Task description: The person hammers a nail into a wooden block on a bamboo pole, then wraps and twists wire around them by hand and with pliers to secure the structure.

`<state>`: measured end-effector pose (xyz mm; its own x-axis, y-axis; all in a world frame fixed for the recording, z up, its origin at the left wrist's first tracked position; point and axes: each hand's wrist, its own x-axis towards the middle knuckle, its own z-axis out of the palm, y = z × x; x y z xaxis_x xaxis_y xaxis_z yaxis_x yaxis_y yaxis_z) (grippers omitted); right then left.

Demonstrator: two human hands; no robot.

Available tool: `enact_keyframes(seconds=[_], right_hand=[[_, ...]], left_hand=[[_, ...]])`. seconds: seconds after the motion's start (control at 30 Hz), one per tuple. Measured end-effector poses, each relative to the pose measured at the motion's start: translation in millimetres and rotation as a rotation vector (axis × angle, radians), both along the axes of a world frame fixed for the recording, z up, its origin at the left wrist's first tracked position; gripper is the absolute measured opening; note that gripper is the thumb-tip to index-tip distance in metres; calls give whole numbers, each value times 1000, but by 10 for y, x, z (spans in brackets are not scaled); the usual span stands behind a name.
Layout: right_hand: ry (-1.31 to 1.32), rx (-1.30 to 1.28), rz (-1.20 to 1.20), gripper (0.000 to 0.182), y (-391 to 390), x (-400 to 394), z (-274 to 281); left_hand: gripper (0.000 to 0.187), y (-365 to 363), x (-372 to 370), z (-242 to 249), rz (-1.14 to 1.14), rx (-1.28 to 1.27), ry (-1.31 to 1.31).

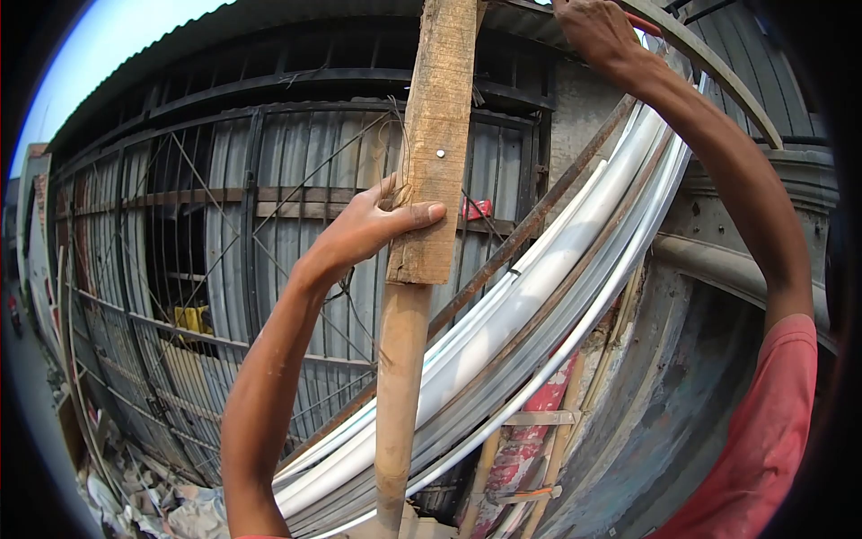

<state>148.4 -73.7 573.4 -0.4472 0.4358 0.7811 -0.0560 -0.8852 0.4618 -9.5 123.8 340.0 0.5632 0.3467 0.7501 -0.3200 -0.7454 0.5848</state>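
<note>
My left hand (391,220) grips a flat wooden board (440,99) near its lower end, with the thumb across its front face. A round nail head (440,154) shows in the board above the thumb. Directly below, a round wooden pole (401,386) stands upright, its top meeting the board. Thin wires (401,148) hang along the board's left edge. My right hand (588,27) is raised at the top right, its fingers closed near the frame's top edge; a red piece (643,24) shows beside it, and whether the hand holds it is hidden.
Long white and grey pipes (539,278) slant behind the pole, with a rusty metal bar (530,225) alongside. A barred corrugated metal wall (314,234) fills the left and centre. A curved grey strip (727,76) arcs past my right arm. Rubble (171,503) lies at the bottom left.
</note>
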Motion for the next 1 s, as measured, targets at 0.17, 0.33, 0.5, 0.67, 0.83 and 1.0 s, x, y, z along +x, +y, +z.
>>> enact_keyframes(seconds=[0.17,0.33,0.5,0.67,0.83,1.0], right_hand=[[278,-102,807,39,-144,-19,-251],[217,23,688,39,-309,-339,-231],[86,-95,276,39,-190,-300,280],[306,-214,465,41,-182,-346,65],[100,-69,275,43,29,22,318],[-76,-37,236,51,36,-23,213]], left_hand=[[104,61,24,-6,-14,4,-11],[104,38,12,-14,4,-11,2],[102,57,21,-13,-19,-27,-11],[97,18,22,-20,1,9,-27],[94,78,51,-24,47,24,-40],[105,55,34,-19,-24,-17,-21]])
